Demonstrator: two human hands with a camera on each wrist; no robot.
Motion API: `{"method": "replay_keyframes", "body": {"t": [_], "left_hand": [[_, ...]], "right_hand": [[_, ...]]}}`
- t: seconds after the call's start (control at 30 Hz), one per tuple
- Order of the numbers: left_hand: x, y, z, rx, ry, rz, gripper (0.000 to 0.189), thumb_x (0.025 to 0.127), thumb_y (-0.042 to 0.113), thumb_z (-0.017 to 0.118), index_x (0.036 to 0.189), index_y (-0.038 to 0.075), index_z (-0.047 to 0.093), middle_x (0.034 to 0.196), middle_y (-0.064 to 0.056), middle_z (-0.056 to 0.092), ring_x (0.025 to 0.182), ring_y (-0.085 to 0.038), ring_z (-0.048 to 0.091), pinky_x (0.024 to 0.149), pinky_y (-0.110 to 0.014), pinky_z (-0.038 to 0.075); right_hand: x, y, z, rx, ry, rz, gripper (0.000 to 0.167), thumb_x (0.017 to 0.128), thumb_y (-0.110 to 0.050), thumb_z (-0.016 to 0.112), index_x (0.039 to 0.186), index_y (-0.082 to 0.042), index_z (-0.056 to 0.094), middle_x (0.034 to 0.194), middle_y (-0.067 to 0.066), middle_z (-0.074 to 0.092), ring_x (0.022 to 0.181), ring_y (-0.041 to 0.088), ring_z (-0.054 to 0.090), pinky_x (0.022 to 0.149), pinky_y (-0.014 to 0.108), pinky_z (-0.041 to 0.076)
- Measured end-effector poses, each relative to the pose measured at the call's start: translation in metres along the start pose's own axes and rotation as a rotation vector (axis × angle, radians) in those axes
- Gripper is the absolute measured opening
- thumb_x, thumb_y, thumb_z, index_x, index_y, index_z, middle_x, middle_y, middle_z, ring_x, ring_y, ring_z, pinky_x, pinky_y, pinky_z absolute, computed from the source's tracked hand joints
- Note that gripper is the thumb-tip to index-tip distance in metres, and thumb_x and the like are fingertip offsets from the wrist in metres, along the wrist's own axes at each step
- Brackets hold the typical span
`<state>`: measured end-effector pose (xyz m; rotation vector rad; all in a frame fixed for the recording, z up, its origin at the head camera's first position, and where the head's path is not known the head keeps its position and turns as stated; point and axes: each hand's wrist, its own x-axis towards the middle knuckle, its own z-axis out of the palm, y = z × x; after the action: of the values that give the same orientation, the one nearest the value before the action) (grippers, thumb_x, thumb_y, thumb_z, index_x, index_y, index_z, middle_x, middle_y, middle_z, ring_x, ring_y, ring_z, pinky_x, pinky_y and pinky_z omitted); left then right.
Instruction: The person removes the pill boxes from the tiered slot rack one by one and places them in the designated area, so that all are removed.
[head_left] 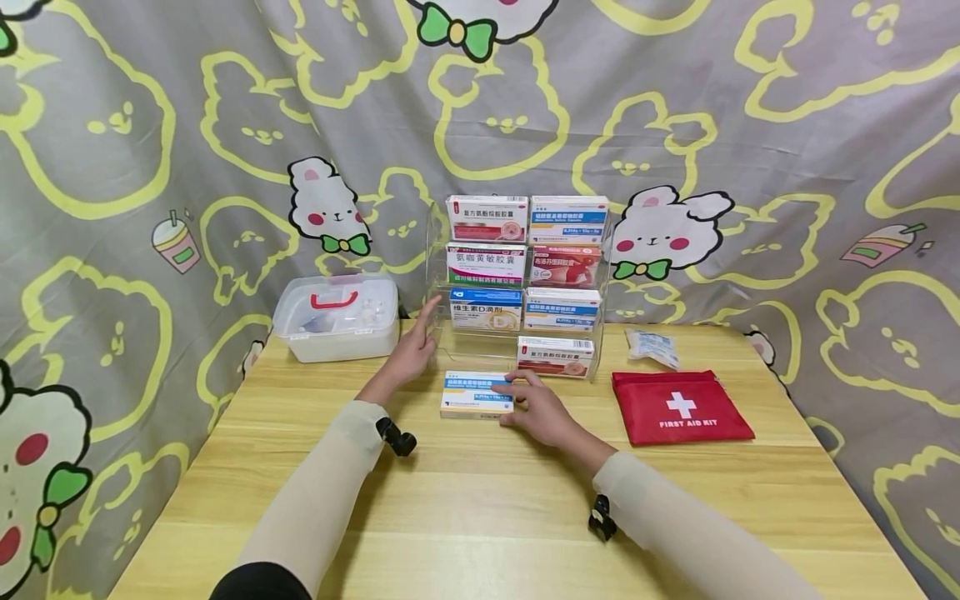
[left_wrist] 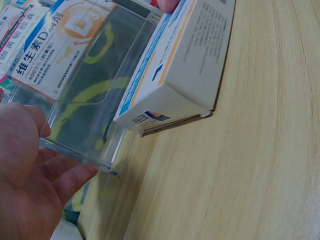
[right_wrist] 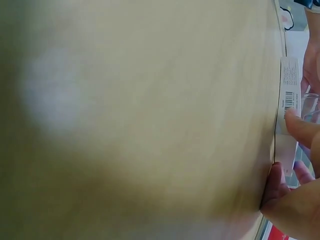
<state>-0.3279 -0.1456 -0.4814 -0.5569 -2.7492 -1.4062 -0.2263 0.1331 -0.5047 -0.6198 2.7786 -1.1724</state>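
1. Presently, one blue-and-white box (head_left: 472,393) lies label up at the table (head_left: 450,533), just in front of the clear rack (head_left: 480,350); whether an edge is lifted, we cannot tell.
2. Right hand (head_left: 542,410), one: clamped on that box's right end, fingertips on top, thumb at the near side.
3. Left hand (head_left: 411,350), one: at the rack's left edge, index finger straight; whether it pinches the plastic, we cannot tell.
4. Handling, in our judgement: we do best to move the box level by its end, squeeze lightly lest the card dent, keep the label readable, and brace the rack with the left hand against knocks.
5. Racked stock, seven: two red-and-white boxes (head_left: 487,218), two blue-and-white boxes (head_left: 568,220), one pink-and-green box (head_left: 486,265), one red box (head_left: 566,267), one vitamin box (head_left: 486,310). Counting the gripped one, we have eight.
6. Sundries: one lidded case (head_left: 341,333), one red pouch (head_left: 678,408), one small packet (head_left: 652,348).
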Motion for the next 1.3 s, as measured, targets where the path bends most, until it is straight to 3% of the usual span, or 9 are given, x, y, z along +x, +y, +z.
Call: {"method": "replay_keyframes", "body": {"t": [0.3,1.3], "left_hand": [[0.0006,-0.0001,0.0002,-0.001,0.000,0.002,0.083,0.104,-0.004,0.040,0.166,0.037,0.004,0.167,-0.026,0.023,0.050,-0.013,0.040,0.048,-0.025,0.041],[0.0010,0.0011,0.0004,0.006,0.003,-0.005,0.083,0.103,-0.003,0.041,0.165,0.038,0.003,0.168,-0.023,0.021,0.052,-0.015,0.040,0.051,-0.028,0.043]], "right_hand": [[0.0067,-0.0017,0.0035,-0.051,0.054,0.021,0.054,0.087,-0.015,0.083,0.138,-0.023,0.069,0.147,0.005,0.052,0.097,0.018,0.063,0.086,0.041,0.053],[0.0099,-0.0011,0.0027,-0.053,0.035,0.023,0.055,0.088,-0.018,0.083,0.140,-0.025,0.067,0.148,0.004,0.051,0.097,0.020,0.063,0.082,0.040,0.053]]}}
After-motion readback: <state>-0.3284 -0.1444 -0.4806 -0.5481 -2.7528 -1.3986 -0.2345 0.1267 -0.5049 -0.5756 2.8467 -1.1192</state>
